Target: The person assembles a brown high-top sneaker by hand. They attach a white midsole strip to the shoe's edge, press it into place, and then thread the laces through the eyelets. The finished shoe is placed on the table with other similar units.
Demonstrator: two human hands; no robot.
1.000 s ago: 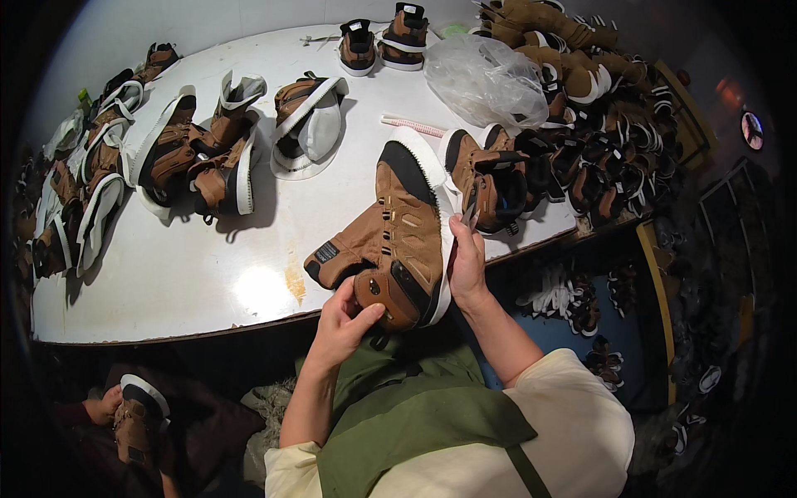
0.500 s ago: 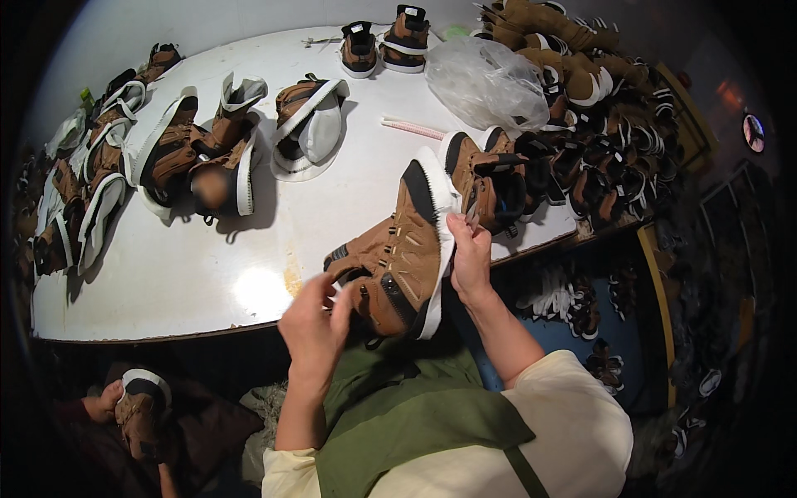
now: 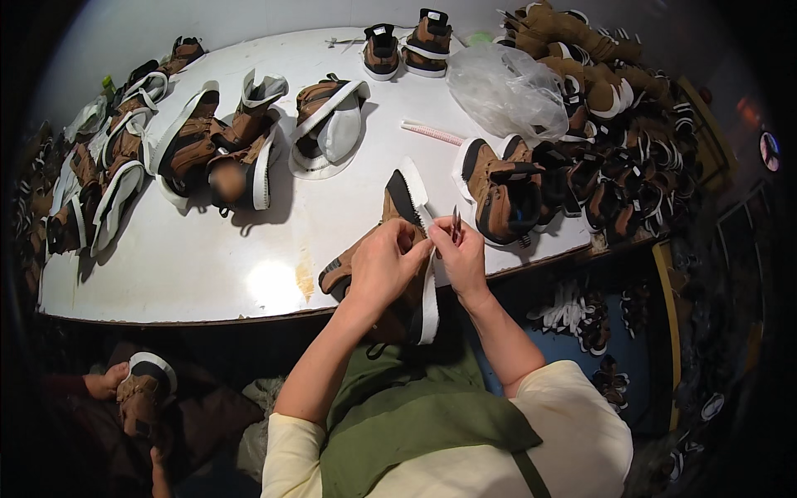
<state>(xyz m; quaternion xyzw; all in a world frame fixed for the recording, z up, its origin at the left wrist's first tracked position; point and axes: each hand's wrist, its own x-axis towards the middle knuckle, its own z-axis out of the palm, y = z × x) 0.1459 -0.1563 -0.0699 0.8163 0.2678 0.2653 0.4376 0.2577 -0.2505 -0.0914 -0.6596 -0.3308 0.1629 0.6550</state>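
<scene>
A brown shoe [image 3: 363,255] with a black toe and a white serrated sole edge [image 3: 429,309] leans tilted at the table's front edge. My left hand [image 3: 383,264] lies across its upper, thumb and fingers pinched at the white edge. Close beside it, my right hand [image 3: 462,259] is closed, thumb and fingertips meeting my left thumb at that same edge. From the right fist sticks up a small pointed metal tool [image 3: 456,222], like snips or tweezers; its kind is unclear. Both hands cover the shoe's middle.
Brown shoes [image 3: 508,195] stand just right of my hands, before a large shoe pile [image 3: 631,166]. More shoes [image 3: 199,137] lie on the white table [image 3: 174,278] at left. A plastic bag [image 3: 506,91] rests behind. Lower left, another person's hand [image 3: 108,382] holds a shoe.
My left hand has moved from the shoe's collar up and right to the white edge, now against my right hand. The view has shifted slightly left.
</scene>
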